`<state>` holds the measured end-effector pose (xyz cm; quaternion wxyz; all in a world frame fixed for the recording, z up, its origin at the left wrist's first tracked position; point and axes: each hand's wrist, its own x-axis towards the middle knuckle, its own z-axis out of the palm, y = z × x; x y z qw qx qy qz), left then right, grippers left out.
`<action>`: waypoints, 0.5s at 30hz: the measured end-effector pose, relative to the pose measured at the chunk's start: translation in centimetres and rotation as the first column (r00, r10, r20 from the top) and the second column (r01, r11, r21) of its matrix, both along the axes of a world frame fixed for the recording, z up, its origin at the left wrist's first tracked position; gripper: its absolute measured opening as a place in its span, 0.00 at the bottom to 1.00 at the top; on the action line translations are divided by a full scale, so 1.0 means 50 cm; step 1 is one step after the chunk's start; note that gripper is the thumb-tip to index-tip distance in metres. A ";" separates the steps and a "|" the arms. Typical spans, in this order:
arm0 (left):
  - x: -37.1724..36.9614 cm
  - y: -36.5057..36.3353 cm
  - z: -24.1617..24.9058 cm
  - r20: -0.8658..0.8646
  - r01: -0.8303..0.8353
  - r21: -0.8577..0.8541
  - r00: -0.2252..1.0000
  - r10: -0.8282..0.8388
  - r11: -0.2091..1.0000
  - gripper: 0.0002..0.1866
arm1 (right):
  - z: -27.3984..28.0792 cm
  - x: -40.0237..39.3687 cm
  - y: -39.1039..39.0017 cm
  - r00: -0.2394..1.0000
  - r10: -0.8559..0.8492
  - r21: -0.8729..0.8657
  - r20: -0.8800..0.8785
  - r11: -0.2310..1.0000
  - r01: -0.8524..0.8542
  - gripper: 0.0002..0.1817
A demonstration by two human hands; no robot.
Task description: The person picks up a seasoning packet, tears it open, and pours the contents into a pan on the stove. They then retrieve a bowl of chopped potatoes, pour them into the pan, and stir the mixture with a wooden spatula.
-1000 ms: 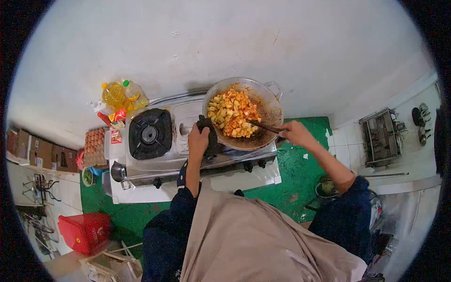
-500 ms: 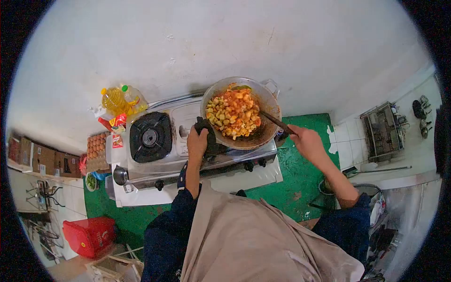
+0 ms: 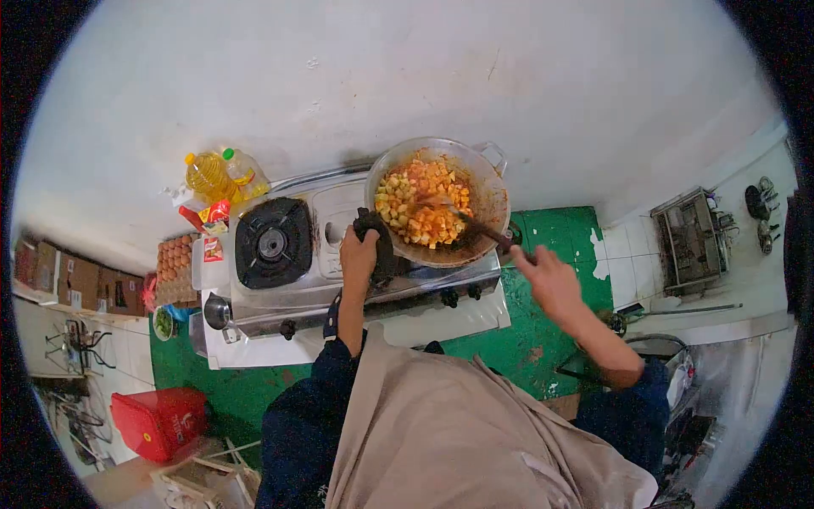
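A large metal wok (image 3: 490,204) stands over the right side of the gas stove (image 3: 335,204). In it lies a heap of diced food (image 3: 428,199), yellowish on the left and coated in orange-red sauce elsewhere. My left hand (image 3: 359,253) is closed round a dark cloth (image 3: 379,246) at the wok's left rim; the handle under it is hidden. With my right hand (image 3: 547,276) I grip the end of a dark spatula (image 3: 492,233). Its blade is blurred and partly buried in the food.
Left of the wok is a second burner (image 3: 272,243). Beyond it stand an oil bottle (image 3: 209,176), a green-capped bottle (image 3: 246,172), a tray of eggs (image 3: 176,259) and a small metal pot (image 3: 218,312). A red box (image 3: 161,422) sits on the floor. The wall rises directly behind the stove.
My right hand has shifted slightly right and down with the spatula. The food in the wok is redistributed, with sauce spread more widely. My left hand stays at the rim.
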<state>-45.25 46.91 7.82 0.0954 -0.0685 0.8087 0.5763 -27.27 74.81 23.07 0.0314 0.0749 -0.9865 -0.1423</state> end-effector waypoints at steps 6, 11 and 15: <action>0.006 0.003 0.007 0.029 -0.006 0.010 1.000 0.006 1.000 0.32 | 0.135 -0.042 0.064 0.982 -0.180 0.173 0.060 0.971 0.167 0.22; -0.004 0.002 -0.039 -0.069 -0.006 -0.034 0.998 0.004 0.999 0.28 | 0.221 -0.235 0.036 0.986 -0.074 0.377 0.147 0.926 0.013 0.08; 0.019 0.005 0.035 -0.003 0.005 0.029 1.000 -0.005 1.000 0.27 | 0.273 -0.381 -0.045 0.746 -0.328 0.335 0.580 0.931 0.148 0.07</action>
